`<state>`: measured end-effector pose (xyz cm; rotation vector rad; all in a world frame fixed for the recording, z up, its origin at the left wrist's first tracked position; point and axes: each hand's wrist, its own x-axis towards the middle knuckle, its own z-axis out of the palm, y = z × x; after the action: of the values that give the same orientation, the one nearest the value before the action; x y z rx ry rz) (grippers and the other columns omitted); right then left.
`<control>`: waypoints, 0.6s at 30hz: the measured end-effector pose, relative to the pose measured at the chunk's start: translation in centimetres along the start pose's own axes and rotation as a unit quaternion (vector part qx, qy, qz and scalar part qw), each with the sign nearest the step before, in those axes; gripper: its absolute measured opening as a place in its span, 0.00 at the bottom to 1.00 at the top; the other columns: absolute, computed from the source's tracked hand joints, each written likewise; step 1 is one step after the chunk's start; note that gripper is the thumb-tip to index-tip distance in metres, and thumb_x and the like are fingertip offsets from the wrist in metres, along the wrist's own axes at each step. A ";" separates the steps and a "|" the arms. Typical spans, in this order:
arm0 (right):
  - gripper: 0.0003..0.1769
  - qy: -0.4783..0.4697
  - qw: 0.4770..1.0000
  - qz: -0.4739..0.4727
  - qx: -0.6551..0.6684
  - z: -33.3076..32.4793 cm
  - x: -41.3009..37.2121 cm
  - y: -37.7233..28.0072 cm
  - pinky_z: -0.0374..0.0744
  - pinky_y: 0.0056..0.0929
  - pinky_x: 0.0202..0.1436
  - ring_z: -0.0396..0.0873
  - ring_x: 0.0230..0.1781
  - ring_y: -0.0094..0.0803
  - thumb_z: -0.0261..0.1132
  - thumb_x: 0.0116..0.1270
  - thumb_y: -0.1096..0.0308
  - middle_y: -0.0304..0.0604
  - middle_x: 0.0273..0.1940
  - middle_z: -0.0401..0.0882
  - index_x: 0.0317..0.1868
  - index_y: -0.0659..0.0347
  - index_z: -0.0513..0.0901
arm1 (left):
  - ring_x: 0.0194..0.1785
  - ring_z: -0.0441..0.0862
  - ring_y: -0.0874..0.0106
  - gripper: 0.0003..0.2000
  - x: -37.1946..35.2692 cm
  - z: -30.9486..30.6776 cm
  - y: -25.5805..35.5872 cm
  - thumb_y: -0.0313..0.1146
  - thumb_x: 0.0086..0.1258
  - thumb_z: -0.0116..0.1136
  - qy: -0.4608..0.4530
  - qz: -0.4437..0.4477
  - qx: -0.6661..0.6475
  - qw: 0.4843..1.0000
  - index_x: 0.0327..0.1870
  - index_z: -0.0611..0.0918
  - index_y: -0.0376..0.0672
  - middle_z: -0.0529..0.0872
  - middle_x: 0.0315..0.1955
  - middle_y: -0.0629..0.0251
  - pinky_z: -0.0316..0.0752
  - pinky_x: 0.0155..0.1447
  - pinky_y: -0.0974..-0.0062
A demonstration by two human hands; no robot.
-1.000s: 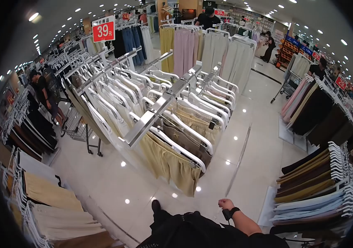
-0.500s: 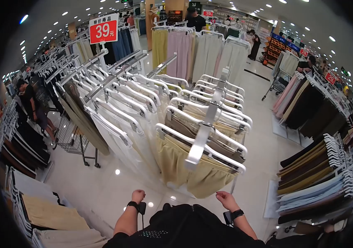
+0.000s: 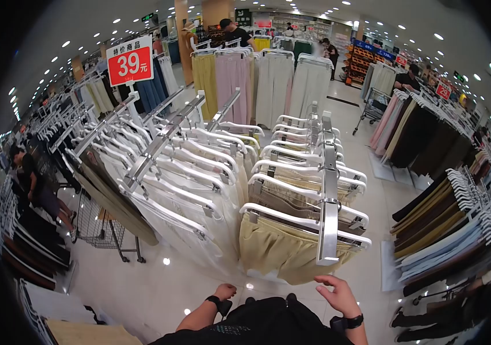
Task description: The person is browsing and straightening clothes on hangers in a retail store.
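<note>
My left hand (image 3: 226,291) hangs low in front of me, fingers curled in, with nothing seen in it. Just below the hem of the khaki trousers (image 3: 291,247), my right hand (image 3: 337,294) is held with thumb and fingers apart, holding nothing. Those trousers hang at the front of a metal rail (image 3: 329,213) on a white hanger (image 3: 303,222). Behind them are brown and beige pairs on more white hangers. White trousers (image 3: 199,230) hang on the neighbouring rail to the left.
A shopping cart (image 3: 100,227) and a person in dark clothes (image 3: 37,184) are at the left. Folded trousers (image 3: 93,333) lie at bottom left. Racks of dark trousers (image 3: 429,141) line the right. A red 39 price sign (image 3: 130,62) stands at upper left.
The view has shifted, and the front rack appears further right. My right hand has risen nearer the khaki trousers, its fingers now spread. My left hand stays low and curled.
</note>
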<state>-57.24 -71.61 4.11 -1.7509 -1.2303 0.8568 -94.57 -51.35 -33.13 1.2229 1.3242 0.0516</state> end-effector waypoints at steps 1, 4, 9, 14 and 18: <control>0.17 0.007 1.000 0.000 0.002 -0.5 0.1 -1.7 0.81 0.31 0.58 0.87 0.51 0.38 0.72 0.71 0.68 0.48 0.52 0.90 0.58 0.61 0.87 | 0.36 0.89 0.69 0.17 0.6 -0.2 -0.9 0.40 0.69 0.63 -0.004 -0.001 0.020 1.000 0.49 0.90 0.35 0.93 0.36 0.59 0.83 0.38 0.70; 0.13 0.084 0.988 -0.132 -0.014 -2.0 0.8 -6.2 0.82 0.32 0.54 0.88 0.47 0.40 0.70 0.67 0.77 0.50 0.47 0.91 0.52 0.65 0.89 | 0.38 0.91 0.68 0.16 3.0 -0.7 -5.0 0.40 0.69 0.61 -0.011 -0.036 0.064 0.997 0.47 0.91 0.36 0.94 0.36 0.59 0.84 0.43 0.67; 0.08 0.229 0.933 -0.276 0.018 -4.0 3.6 -8.7 0.83 0.35 0.51 0.88 0.45 0.44 0.66 0.66 0.82 0.53 0.43 0.90 0.44 0.68 0.87 | 0.43 0.91 0.61 0.16 4.2 -3.4 -11.7 0.46 0.68 0.61 -0.073 0.112 0.438 0.889 0.38 0.92 0.43 0.94 0.37 0.59 0.82 0.54 0.63; 0.10 0.299 0.885 -0.344 -0.099 -6.3 7.4 -9.8 0.83 0.38 0.48 0.87 0.42 0.47 0.70 0.61 0.82 0.51 0.44 0.89 0.43 0.66 0.87 | 0.55 0.89 0.59 0.20 -3.3 -3.6 -12.1 0.51 0.66 0.66 -0.060 0.041 0.378 0.923 0.51 0.90 0.45 0.92 0.51 0.57 0.81 0.60 0.64; 0.12 0.287 0.885 -0.339 -0.138 -8.5 8.6 -7.6 0.82 0.37 0.46 0.87 0.42 0.45 0.74 0.58 0.78 0.49 0.43 0.90 0.44 0.64 0.88 | 0.53 0.89 0.58 0.19 -7.1 -2.0 -11.7 0.51 0.66 0.66 0.013 -0.121 0.150 0.981 0.46 0.92 0.45 0.93 0.47 0.56 0.81 0.58 0.63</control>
<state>-50.38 -63.90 13.96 -1.4455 -1.4320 -0.2487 -105.31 -59.69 -35.77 1.3050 1.5342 -0.3177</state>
